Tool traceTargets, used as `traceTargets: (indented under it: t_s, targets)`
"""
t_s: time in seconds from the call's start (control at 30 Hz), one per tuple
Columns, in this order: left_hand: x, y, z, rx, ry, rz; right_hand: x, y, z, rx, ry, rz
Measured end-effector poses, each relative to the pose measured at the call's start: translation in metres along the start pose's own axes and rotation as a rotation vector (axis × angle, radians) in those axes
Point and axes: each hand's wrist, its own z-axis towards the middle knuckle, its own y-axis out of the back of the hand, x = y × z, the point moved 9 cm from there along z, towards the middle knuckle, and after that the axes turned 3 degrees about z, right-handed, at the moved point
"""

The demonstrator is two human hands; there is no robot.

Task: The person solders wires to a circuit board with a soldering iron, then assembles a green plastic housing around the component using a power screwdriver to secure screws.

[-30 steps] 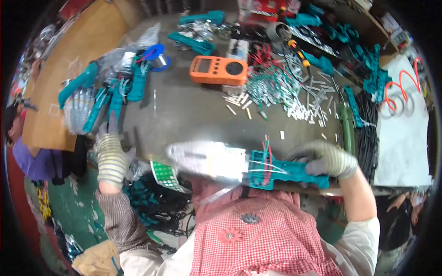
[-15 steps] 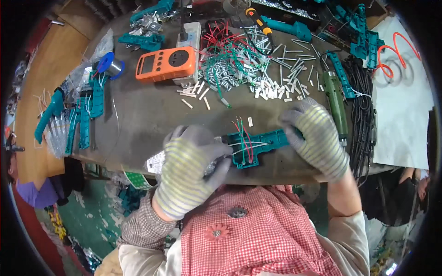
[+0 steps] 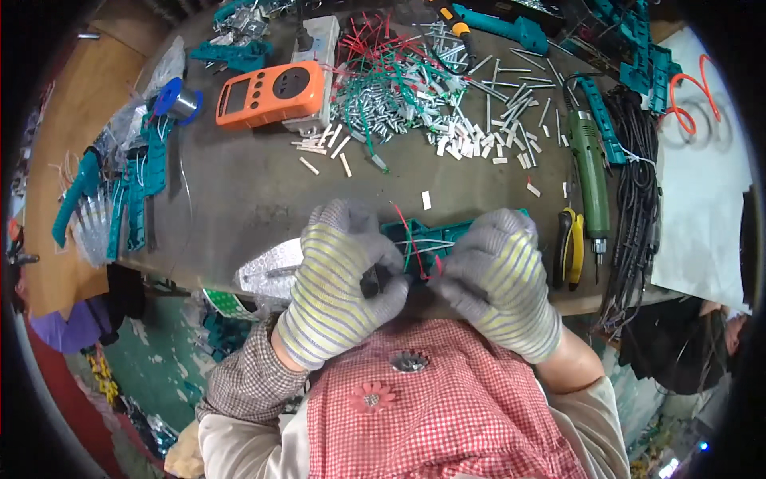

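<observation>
Between my two gloved hands lies a teal plastic housing half (image 3: 459,230), with pale wires along its inside. My left hand (image 3: 339,271) is closed around its left end; the thumb and fingers hide that end. A pointed silvery flat piece (image 3: 271,267) juts out from under this hand, and whether it is joined to the housing I cannot tell. Thin red wires (image 3: 403,219) and a green one rise from the housing. My right hand (image 3: 503,275) bends over the housing, its thumb and fingertips pinched at a red wire end, partly hidden.
A heap of metal tubes with wires (image 3: 399,100) and small white pieces (image 3: 463,144) lies beyond my hands. An orange meter (image 3: 271,94) and solder spool (image 3: 177,102) sit left. Yellow-black pliers (image 3: 570,247), a green electric screwdriver (image 3: 589,176) and black cables (image 3: 634,176) lie right.
My right hand has come left and nearer, from the housing's right end to the wires. The red wires are bent toward my fingers. Pliers on the right have come into sight.
</observation>
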Motion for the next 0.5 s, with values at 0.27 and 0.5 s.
traceTargets:
  t_s: [0.27, 0.5]
  targets:
    - [0.0, 0.01, 0.009, 0.014, 0.031, -0.253, 0.005, -0.016, -0.01, -0.095, 0.069, 0.217]
    - [-0.016, -0.014, 0.024, 0.093, -0.115, 0.421, 0.011, -0.014, -0.017, -0.077, 0.234, 0.188]
